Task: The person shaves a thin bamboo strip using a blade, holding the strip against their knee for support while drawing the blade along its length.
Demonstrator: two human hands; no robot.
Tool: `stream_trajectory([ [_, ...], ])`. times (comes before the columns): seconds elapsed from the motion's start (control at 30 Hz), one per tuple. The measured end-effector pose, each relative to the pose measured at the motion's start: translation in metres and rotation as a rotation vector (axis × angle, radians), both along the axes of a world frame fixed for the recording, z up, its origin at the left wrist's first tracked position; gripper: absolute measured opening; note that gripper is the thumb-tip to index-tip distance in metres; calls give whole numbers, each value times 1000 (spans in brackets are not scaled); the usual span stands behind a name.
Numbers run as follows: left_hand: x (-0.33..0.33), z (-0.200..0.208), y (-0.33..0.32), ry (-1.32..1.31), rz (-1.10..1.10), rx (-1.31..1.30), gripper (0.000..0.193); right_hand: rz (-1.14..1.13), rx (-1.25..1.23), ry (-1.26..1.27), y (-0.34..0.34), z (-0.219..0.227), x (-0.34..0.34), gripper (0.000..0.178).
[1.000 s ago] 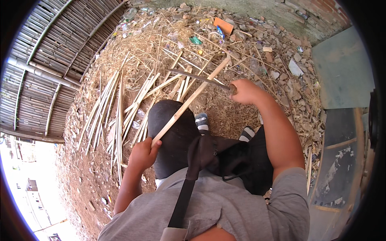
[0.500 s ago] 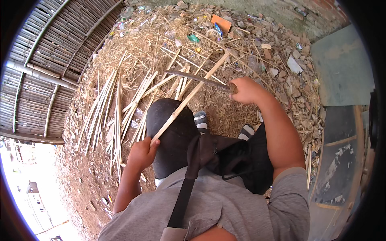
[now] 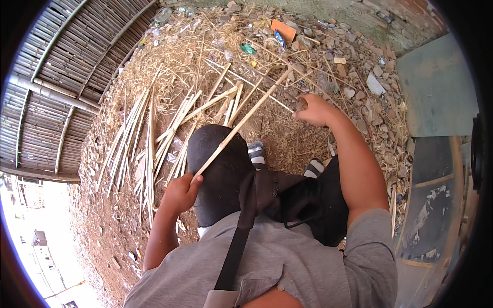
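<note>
Nearest in, at six o'clock, the person's grey shirt (image 3: 287, 267) fills the lower frame, a dark strap (image 3: 239, 241) running up across it to a black bag (image 3: 287, 195) in the lap. Just above, at about eight o'clock, the left hand (image 3: 181, 194) is curled tight round the near end of a long split bamboo strip (image 3: 241, 122), fingers pressed together on it. That grip hasn't budged over the last second. The strip slants up over the dark-clad knee (image 3: 218, 164) toward one o'clock, its far tip out among the straw.

Now the change: the right hand (image 3: 316, 110), out at two o'clock, has come down and back along the strip compared with a second ago, closed round a dark blade or tool handle (image 3: 300, 104) (too small to tell which) with a thin sliver (image 3: 267, 97) running off to the left of it. That reads as a paring stroke being worked along the cane, judging by the shavings about.

Further out, at ten o'clock, finished pale strips (image 3: 146, 138) lie fanned on the dirt floor (image 3: 102, 215). Beyond, straw litter (image 3: 215, 46), rubble and an orange scrap (image 3: 283, 31) at twelve. No containers show besides the bag, and its contents are hidden.
</note>
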State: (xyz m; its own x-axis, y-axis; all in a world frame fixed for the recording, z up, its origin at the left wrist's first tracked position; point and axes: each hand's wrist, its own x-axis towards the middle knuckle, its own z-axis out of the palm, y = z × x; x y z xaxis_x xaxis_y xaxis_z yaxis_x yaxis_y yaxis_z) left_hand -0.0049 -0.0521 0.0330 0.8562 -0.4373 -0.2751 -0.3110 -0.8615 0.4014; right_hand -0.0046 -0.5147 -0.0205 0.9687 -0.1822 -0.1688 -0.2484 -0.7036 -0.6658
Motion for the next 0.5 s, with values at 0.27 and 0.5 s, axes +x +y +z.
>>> stream_trajectory([
  [0.27,1,4,3,40,-34,10,56,467,-109,182,60,34,-12,40],
  [0.5,1,-2,2,47,29,-39,54,107,-46,75,9,17,-3,40],
])
